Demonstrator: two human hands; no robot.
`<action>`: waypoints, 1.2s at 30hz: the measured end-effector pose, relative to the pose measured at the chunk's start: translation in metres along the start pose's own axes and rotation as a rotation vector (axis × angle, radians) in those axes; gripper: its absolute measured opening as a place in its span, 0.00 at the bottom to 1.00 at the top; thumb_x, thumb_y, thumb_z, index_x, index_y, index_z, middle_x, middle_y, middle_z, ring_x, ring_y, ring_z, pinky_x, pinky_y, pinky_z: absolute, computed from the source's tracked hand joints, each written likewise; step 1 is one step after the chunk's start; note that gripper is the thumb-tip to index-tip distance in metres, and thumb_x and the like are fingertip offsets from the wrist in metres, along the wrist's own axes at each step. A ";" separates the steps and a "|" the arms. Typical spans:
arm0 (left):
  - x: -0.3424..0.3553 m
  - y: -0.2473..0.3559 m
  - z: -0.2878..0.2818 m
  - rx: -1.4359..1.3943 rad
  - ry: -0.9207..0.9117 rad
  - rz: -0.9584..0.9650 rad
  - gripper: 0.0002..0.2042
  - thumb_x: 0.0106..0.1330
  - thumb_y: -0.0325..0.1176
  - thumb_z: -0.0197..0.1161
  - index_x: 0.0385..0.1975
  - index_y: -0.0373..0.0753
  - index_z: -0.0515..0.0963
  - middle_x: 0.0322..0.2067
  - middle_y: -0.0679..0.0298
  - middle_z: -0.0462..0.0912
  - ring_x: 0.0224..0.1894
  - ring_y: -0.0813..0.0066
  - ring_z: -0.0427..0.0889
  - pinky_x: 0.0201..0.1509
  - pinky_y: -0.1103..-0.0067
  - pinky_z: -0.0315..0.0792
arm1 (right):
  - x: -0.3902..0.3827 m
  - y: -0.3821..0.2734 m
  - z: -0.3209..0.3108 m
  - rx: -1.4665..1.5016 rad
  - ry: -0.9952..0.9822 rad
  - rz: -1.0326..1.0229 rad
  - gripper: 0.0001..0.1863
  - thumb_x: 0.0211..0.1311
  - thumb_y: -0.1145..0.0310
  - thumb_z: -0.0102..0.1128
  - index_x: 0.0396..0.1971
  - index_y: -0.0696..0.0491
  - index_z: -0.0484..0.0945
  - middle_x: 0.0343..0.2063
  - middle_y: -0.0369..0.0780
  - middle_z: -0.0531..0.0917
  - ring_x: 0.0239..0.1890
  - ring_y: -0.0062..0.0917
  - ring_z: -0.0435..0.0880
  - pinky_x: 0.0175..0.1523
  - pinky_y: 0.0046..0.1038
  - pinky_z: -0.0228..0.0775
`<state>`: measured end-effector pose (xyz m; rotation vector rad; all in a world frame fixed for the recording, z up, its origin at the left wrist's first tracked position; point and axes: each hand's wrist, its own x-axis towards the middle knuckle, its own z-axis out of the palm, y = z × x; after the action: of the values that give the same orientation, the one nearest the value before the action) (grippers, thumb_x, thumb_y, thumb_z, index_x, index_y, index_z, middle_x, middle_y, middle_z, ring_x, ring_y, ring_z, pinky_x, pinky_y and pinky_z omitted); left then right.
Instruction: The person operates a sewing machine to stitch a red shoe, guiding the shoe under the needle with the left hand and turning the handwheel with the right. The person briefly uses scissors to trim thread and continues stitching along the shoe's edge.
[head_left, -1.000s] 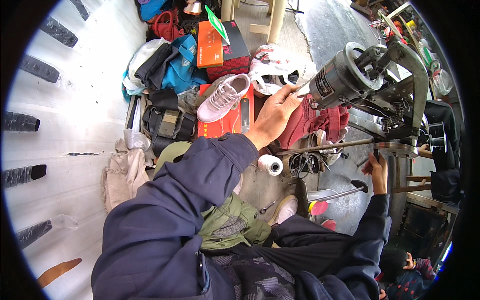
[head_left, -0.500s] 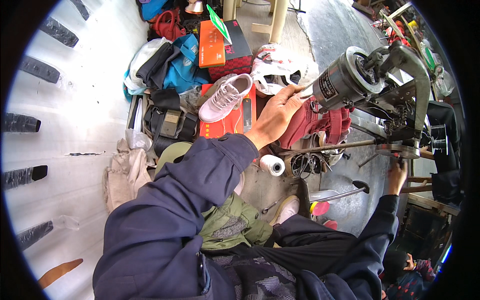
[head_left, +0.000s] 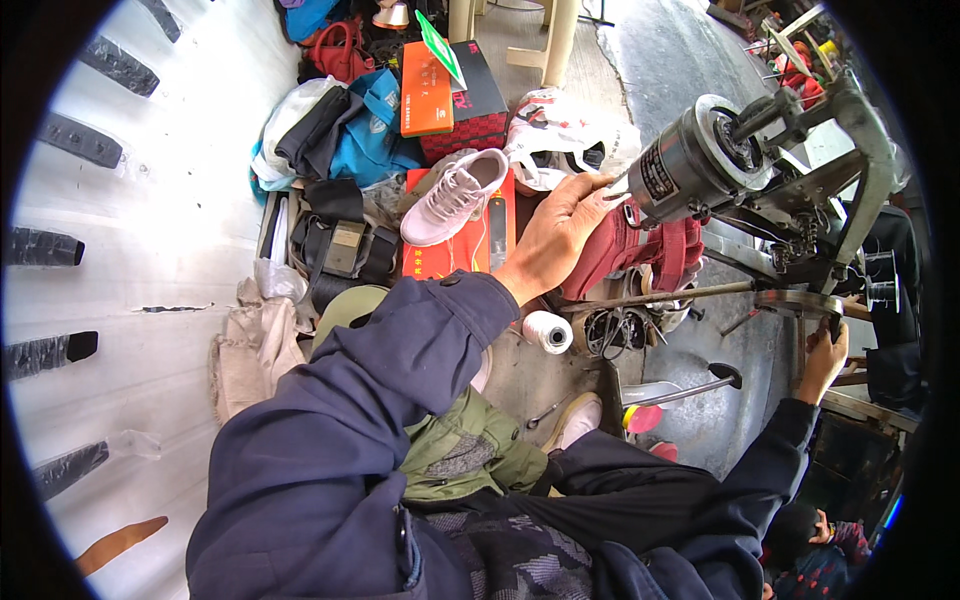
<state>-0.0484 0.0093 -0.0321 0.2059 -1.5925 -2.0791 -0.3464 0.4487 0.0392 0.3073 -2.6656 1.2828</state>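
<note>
A dark metal hand-cranked sewing machine [head_left: 690, 165] stands at the right, its cylindrical head pointing toward my left hand [head_left: 560, 235]. My left hand is closed at the tip of that head, thumb and fingers pinched by a small whitish piece [head_left: 616, 190]; what exactly they hold is unclear. Right behind the fingers is a maroon bag [head_left: 610, 252], and whether I hold it cannot be told. Lower right, my right hand [head_left: 824, 362] is wrapped round the crank handle [head_left: 834, 326] on the rim of the flat wheel [head_left: 795, 302].
A pink sneaker [head_left: 455, 200] rests on a red box [head_left: 440, 262]. Behind it are an orange box [head_left: 425, 90], a white plastic bag [head_left: 560, 130] and blue bags [head_left: 385, 120]. A thread cone [head_left: 547, 332] lies under my left wrist. A metal rod [head_left: 660, 297] reaches out from the machine.
My right hand has moved right and slightly up with the crank handle, so the wheel has turned. The machine's upper lever has shifted. My left hand stays nearly in place.
</note>
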 end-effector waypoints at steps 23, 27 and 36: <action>-0.002 0.000 0.003 0.113 0.050 0.040 0.18 0.77 0.38 0.52 0.57 0.31 0.75 0.49 0.56 0.76 0.55 0.65 0.74 0.64 0.74 0.64 | 0.015 0.065 0.014 -0.067 0.030 0.066 0.05 0.69 0.71 0.54 0.37 0.54 0.78 0.19 0.35 0.74 0.19 0.18 0.73 0.25 0.21 0.64; -0.004 -0.001 0.005 0.080 0.068 0.030 0.19 0.77 0.39 0.52 0.57 0.32 0.75 0.50 0.55 0.76 0.56 0.65 0.74 0.65 0.75 0.64 | -0.030 0.068 0.064 -0.140 -0.338 0.255 0.06 0.70 0.66 0.57 0.37 0.53 0.75 0.17 0.36 0.77 0.15 0.22 0.78 0.17 0.24 0.64; -0.005 0.000 0.004 0.133 0.063 0.050 0.19 0.77 0.41 0.53 0.57 0.32 0.75 0.48 0.56 0.75 0.54 0.67 0.75 0.64 0.76 0.64 | -0.046 -0.064 0.030 0.030 -0.200 0.023 0.08 0.70 0.65 0.60 0.33 0.54 0.79 0.19 0.31 0.77 0.20 0.15 0.73 0.26 0.20 0.64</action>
<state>-0.0456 0.0147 -0.0318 0.2726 -1.6816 -1.9123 -0.2877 0.3908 0.0581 0.4322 -2.8237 1.3663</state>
